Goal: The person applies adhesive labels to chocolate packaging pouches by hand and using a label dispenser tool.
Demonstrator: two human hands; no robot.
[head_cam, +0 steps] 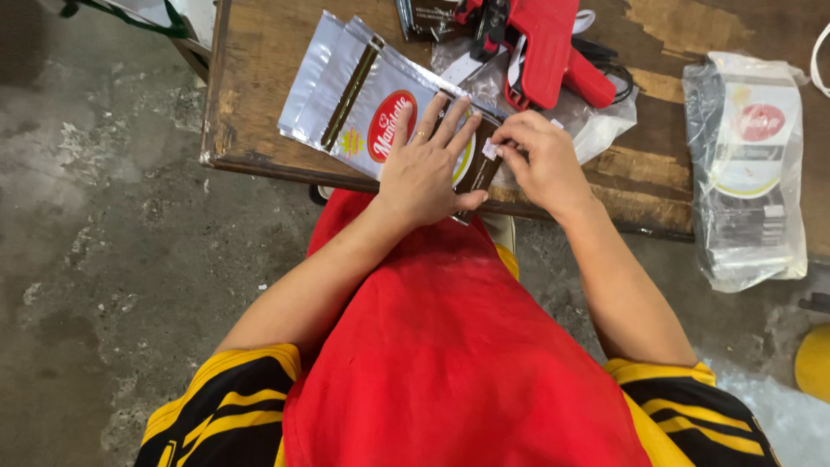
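My left hand (428,164) lies flat with spread fingers on a silver and brown printed pouch (372,108) that lies on top of a small stack at the near edge of a worn wooden table (259,52). My right hand (536,160) pinches a small white sticker (490,149) between thumb and fingertips, against the pouch's brown end. A ring shows on a left finger.
A red label gun (545,43) rests on clear plastic (596,121) just behind my hands. A clear bag of more pouches (748,173) hangs over the table's right edge. A yellow round object (814,361) sits low right. Concrete floor (104,225) is at left.
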